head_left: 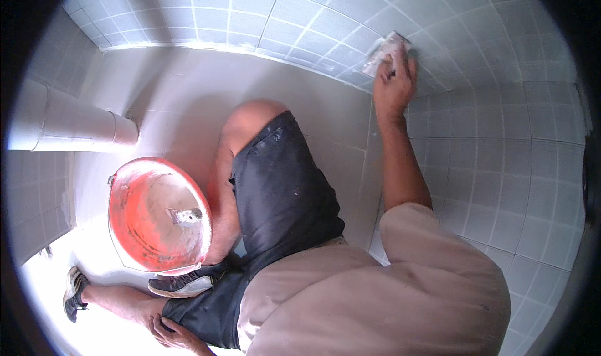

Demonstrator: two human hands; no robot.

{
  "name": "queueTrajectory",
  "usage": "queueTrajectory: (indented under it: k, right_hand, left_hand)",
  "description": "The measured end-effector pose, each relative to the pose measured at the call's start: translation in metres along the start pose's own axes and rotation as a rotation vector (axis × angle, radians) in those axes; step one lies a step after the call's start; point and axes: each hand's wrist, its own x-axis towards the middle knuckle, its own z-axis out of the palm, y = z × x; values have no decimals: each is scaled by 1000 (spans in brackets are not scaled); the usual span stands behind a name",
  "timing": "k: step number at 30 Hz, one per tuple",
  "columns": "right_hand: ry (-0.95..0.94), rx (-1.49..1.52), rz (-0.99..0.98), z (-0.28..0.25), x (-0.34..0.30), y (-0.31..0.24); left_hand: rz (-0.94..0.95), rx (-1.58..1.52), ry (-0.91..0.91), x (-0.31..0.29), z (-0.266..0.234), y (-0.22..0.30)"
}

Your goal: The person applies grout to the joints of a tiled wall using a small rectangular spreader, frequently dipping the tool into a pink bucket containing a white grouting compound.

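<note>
The bucket point(129, 221) stands on the floor point(332, 121), just beside the bare shin of the bent leg. It is red, with an open top, and its rim and inner wall are smeared with pale residue. In it there is a pale, greyish paste point(164, 196), which covers the bottom; how deep it is, I cannot tell. A small whitish object point(188, 216) lies in the paste, toward the right side of the bucket; its kind is not clear. The thin handle hangs down along the outside.

The right hand point(397, 83) is raised to the tiled wall point(300, 21), on the far right from the bucket. It is closed around a flat tool point(377, 60), with fingers bent over its back. The tool is pale and smeared, and it appears to lie against the tiles. Whitish lines and film are seen around it.

The left hand point(170, 333) holds no tool that I can see. It rests on the other leg near the knee, fingers loosely spread and a little curved, touching the skin. A white pipe point(81, 123) is beyond the bucket.
</note>
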Motion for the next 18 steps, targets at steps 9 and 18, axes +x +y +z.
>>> queueTrajectory:
  k: [9,18]
  right_hand:
    - [-93,136,416,26,-61,35]
    - [80,1345,1529,59,-120,73]
  left_hand:
    - [63,-64,28,-6,11,-4]
    - [37,-56,20,-7,8,9]
